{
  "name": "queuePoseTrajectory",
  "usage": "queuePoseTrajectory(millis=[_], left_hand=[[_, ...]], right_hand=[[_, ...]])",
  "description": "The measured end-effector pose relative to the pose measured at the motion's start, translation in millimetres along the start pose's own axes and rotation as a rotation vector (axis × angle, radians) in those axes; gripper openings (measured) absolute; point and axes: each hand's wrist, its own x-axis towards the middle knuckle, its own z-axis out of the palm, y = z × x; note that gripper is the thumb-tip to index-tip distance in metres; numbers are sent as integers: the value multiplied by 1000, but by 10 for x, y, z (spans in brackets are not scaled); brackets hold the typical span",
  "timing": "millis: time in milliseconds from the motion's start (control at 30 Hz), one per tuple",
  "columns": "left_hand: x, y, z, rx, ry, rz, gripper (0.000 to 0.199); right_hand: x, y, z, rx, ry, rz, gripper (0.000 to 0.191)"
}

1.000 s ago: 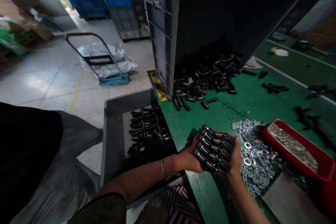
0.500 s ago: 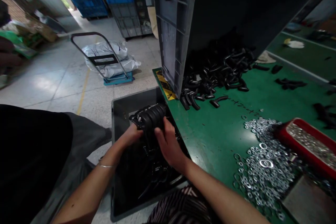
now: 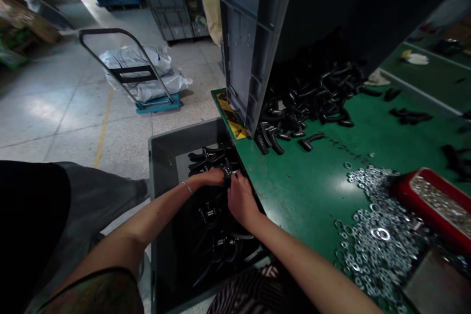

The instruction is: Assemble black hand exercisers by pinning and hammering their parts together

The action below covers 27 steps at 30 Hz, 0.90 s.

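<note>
Both hands reach down into a grey bin [image 3: 156,157] beside the green table. My left hand [image 3: 213,176] has its fingers curled around black parts [image 3: 227,169] near the bin's right side; its fingertips are hidden. Touching the same parts from the right, my right hand [image 3: 242,198] has its fingers bent and close together. More black parts with shiny metal fittings [image 3: 210,212] lie in the bin, to the left of my hands and nearer my body.
A tilted grey crate [image 3: 245,44] spills black handles [image 3: 307,103] onto the green table [image 3: 294,181]. Metal rings [image 3: 386,245] and a red tray [image 3: 408,186] sit at the right. A loaded trolley [image 3: 158,103] stands on the floor; dark cloth [image 3: 33,230] is at the left.
Both hands have lowered the bunch of black parts into the bin. Several parts now lie at the bin's far end. The view has shifted slightly.
</note>
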Motion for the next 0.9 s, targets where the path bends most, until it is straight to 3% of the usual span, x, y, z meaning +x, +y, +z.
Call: queuePoseTrajectory(millis=[100, 200, 433, 533, 667, 733, 800, 867, 900], left_hand=[[185, 133, 44, 90, -109, 8, 43], [211, 212, 79, 159, -161, -9, 49], [89, 440, 115, 267, -96, -125, 49], [-22, 538, 17, 300, -45, -171, 41], [-411, 668, -257, 322, 46, -174, 30], [-629, 832, -393, 276, 217, -87, 33], [-731, 1116, -472, 147, 474, 135, 35], [-634, 1497, -474, 49, 615, 435, 32], [-508, 1702, -450, 51, 622, 570, 32]], right_hand=[[32, 19, 80, -57, -48, -13, 58], [34, 72, 152, -94, -79, -32, 64], [-22, 24, 99, -277, -116, -57, 71], [-329, -74, -113, -245, -120, -157, 54], [-1138, 46, -484, 39, -145, -392, 38], [-1577, 216, -647, 191, -140, -385, 32], [-1952, 380, -783, 316, -107, -294, 28], [-2234, 480, -895, 396, -43, -158, 28], [-2339, 498, -941, 417, -2, -92, 29]])
